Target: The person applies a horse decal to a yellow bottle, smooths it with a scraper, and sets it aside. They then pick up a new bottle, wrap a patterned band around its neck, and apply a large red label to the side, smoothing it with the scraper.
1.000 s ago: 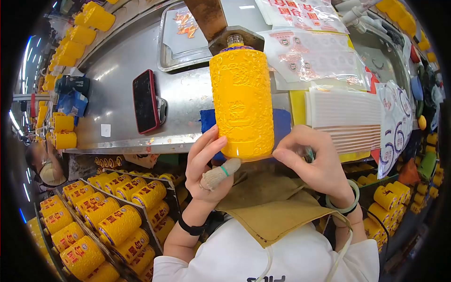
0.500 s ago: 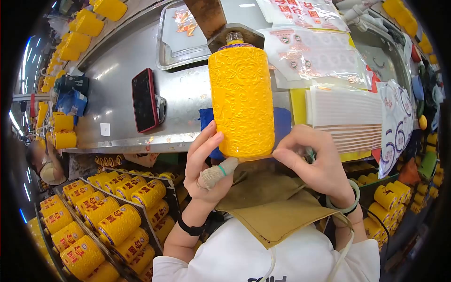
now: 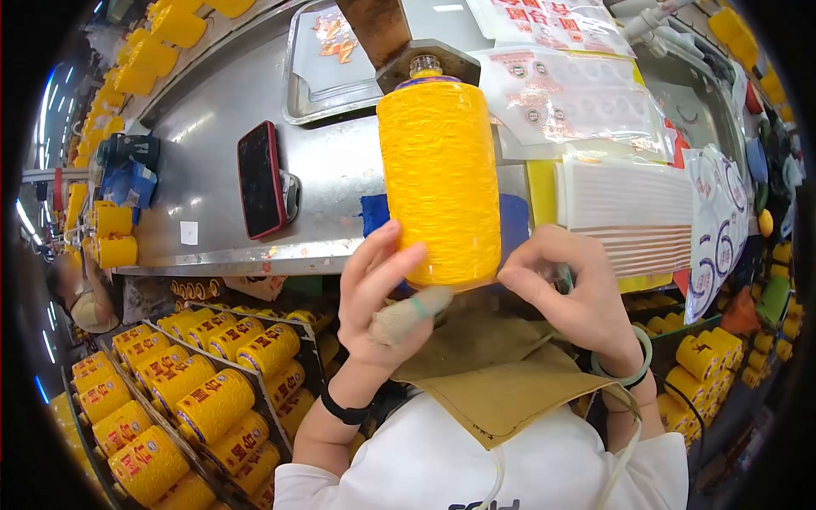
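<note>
A yellow embossed bottle is set with its glass neck in a notched metal bracket, its base towards me. Its relief pattern is smeared, as if it is turning. My left hand lies at the base's left corner, fingers stretched and apart at the bottle's side. Cloth tied with a green band wraps its thumb, which rests by the base. At the base's right corner, my right hand has thumb and index finger pinched together. Whatever is between those fingertips is too small to make out.
A phone lies on the metal table left of the bottle. Behind is a metal tray; printed plastic sheets and striped strips lie right. Crates of yellow bottles stand lower left. Another person is far left.
The bottle's relief has gone from sharp to streaked, and its base has shifted slightly right. My left hand has moved a little right, its wrapped thumb further under the base. My right hand stays pinched.
</note>
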Action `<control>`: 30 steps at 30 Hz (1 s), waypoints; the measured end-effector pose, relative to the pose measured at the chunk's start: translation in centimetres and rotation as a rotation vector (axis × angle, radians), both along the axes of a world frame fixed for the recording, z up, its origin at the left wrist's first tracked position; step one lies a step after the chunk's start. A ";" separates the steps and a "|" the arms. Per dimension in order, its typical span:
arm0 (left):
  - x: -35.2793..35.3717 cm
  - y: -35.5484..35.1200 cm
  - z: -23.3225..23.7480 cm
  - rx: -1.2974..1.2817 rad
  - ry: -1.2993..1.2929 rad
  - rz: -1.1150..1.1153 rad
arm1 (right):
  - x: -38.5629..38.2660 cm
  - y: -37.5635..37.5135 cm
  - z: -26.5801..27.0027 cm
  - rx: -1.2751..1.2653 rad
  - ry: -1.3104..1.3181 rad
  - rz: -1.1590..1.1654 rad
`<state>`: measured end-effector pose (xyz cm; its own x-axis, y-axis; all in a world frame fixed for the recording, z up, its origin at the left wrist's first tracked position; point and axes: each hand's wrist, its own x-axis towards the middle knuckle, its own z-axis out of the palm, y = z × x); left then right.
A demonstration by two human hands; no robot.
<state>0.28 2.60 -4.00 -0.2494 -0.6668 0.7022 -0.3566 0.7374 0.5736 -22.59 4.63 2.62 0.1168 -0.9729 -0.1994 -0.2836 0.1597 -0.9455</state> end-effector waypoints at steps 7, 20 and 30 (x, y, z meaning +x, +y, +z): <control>1.1 1.5 0.1 0.022 -0.113 0.136 | -0.1 0.1 0.5 -0.006 0.010 0.008; 0.7 0.3 1.3 0.002 -0.150 -0.034 | 0.2 0.2 0.0 0.003 0.018 -0.017; 0.6 1.2 0.7 -0.039 -0.171 0.112 | 0.1 0.2 -0.1 -0.010 0.010 -0.018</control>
<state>0.86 3.79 -3.25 -0.2925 -0.6703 0.6820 -0.5275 0.7080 0.4696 -22.53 4.87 2.55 0.0973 -0.9769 -0.1904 -0.2898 0.1552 -0.9444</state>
